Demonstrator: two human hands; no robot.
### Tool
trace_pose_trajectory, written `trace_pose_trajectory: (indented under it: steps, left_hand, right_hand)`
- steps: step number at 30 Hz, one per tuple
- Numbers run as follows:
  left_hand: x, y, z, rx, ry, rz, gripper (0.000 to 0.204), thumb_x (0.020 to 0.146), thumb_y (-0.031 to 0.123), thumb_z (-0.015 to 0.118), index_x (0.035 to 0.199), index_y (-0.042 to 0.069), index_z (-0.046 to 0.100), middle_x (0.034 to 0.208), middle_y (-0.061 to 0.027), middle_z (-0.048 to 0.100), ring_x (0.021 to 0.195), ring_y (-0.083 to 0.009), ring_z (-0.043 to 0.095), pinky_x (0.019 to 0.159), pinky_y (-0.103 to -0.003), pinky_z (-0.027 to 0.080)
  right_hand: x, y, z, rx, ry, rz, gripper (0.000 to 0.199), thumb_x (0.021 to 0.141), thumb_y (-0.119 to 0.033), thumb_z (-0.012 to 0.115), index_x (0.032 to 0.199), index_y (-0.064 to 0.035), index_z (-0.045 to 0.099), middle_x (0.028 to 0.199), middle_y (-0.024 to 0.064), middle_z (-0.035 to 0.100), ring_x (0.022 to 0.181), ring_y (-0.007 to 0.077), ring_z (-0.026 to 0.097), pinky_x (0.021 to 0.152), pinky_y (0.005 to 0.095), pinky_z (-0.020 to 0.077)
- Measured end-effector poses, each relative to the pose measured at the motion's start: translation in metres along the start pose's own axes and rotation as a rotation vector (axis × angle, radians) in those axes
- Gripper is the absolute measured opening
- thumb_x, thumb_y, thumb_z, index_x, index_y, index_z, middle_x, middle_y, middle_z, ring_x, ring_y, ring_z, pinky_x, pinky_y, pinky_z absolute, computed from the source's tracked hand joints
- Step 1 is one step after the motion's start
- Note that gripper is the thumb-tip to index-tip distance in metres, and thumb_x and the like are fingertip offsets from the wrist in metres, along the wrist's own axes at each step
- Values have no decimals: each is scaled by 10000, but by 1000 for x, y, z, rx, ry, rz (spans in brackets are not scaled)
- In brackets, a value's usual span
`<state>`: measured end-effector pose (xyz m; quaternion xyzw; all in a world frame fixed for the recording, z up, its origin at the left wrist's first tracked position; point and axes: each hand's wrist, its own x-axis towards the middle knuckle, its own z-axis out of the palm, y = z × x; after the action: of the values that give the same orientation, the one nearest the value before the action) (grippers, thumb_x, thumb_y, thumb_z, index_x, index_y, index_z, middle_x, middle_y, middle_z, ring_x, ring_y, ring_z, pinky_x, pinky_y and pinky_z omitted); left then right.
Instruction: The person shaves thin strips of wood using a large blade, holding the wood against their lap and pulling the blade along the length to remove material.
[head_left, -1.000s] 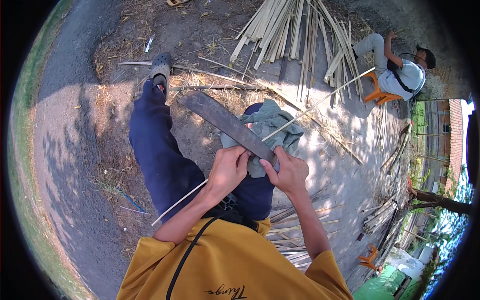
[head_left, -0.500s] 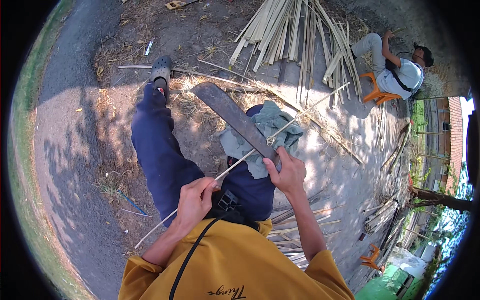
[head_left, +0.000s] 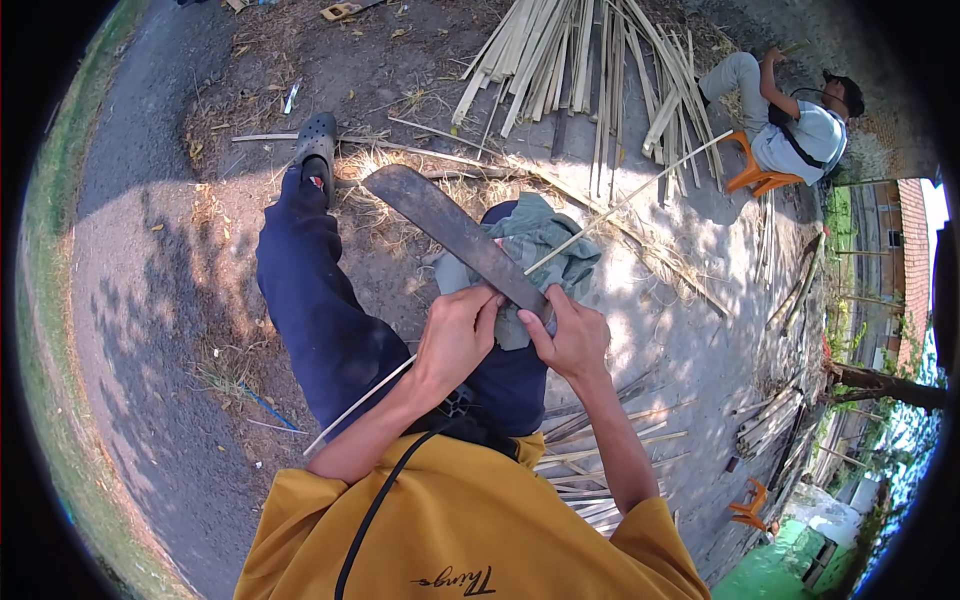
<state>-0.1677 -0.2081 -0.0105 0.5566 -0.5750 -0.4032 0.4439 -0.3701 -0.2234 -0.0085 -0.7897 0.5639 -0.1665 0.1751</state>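
Note:
My right hand (head_left: 573, 335) grips the near end of a broad, dark machete (head_left: 455, 232), whose blade slants up and left over my knee. Close beside it, my left hand (head_left: 458, 338) is closed on a thin pale bamboo strip (head_left: 650, 188). The strip runs from beside my left forearm, crosses under the blade and sticks out to the upper right. Beneath the blade a grey-green cloth (head_left: 545, 240) is draped over my right knee. How my right fingers wrap the machete's end is partly hidden.
A big pile of split bamboo strips (head_left: 545, 70) lies ahead, with more strips (head_left: 610, 460) by my right side. A person (head_left: 795, 130) sits on an orange stool (head_left: 755, 172) at the far right. A handsaw (head_left: 345, 10) lies at the top. Shavings litter the ground.
My left hand has slid up along the bamboo strip to the blade, and the strip has shifted toward the upper right. A curled shaving at the blade no longer shows.

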Motion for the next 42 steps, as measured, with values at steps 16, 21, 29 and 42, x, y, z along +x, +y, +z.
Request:
trace_pose_trajectory:
  steps: [16, 21, 29, 42]
  left_hand:
    - [-88, -2, -66, 121, -22, -248, 67, 980, -8, 664, 976, -39, 723, 803, -164, 708, 600, -239, 641, 577, -332, 488]
    - [-41, -6, -19, 20, 27, -67, 66, 980, -2, 664, 964, -39, 717, 806, -192, 707, 621, -337, 665, 585, -393, 494]
    - [-40, -14, -23, 43, -10, -116, 51, 967, -14, 663, 948, -47, 697, 805, -203, 692, 639, -341, 669, 602, -396, 507]
    - [-58, -1, -26, 105, 68, -53, 36, 964, -29, 668, 975, -50, 695, 799, -189, 683, 642, -356, 656, 611, -385, 517]
  right_hand:
    - [0, 5, 6, 93, 58, 44, 438, 964, -459, 714, 1038, -32, 649, 708, 196, 669, 633, 419, 677, 556, 474, 485]
    - [-4, 2, 4, 31, 49, 15, 470, 951, -530, 720, 1007, -70, 642, 748, 147, 709, 611, 401, 688, 534, 468, 511]
    - [3, 10, 5, -2, 42, 12, 477, 954, -537, 712, 1011, -69, 635, 746, 150, 708, 625, 401, 697, 532, 475, 511]
    - [-3, 0, 7, 51, 32, 7, 483, 961, -552, 694, 1005, -73, 644, 728, 147, 705, 629, 392, 704, 547, 477, 519]
